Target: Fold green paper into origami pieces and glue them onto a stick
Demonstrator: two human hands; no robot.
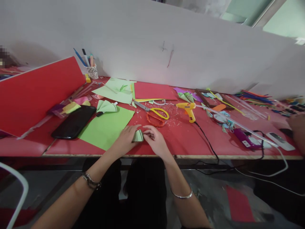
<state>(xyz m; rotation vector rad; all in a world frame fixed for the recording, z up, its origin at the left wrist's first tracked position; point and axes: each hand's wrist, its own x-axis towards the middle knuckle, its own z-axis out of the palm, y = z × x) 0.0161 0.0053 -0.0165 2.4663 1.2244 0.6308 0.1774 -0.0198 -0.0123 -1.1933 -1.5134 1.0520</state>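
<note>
My left hand [127, 138] is closed on a small folded piece of light green paper [137, 136] with black lines along its edge, just above the red table's front edge. My right hand [154, 140] is beside it, fingers curled together at the paper's right edge. What sits between those fingertips is hidden. Under and left of my left hand lies a green paper sheet [105, 128]. Another folded light green paper piece [107, 106] with black lines rests on that sheet's far part. Scissors [152, 111] with yellow and orange handles lie beyond my hands.
To the right stands a yellow glue gun [188, 111] with a black cord running over the table edge. A black phone [75, 122] lies at left, near a leaning red board [40, 95]. Stacked coloured paper [153, 91] and a pen cup [92, 72] are by the wall. Another person's hand [297, 130] shows far right.
</note>
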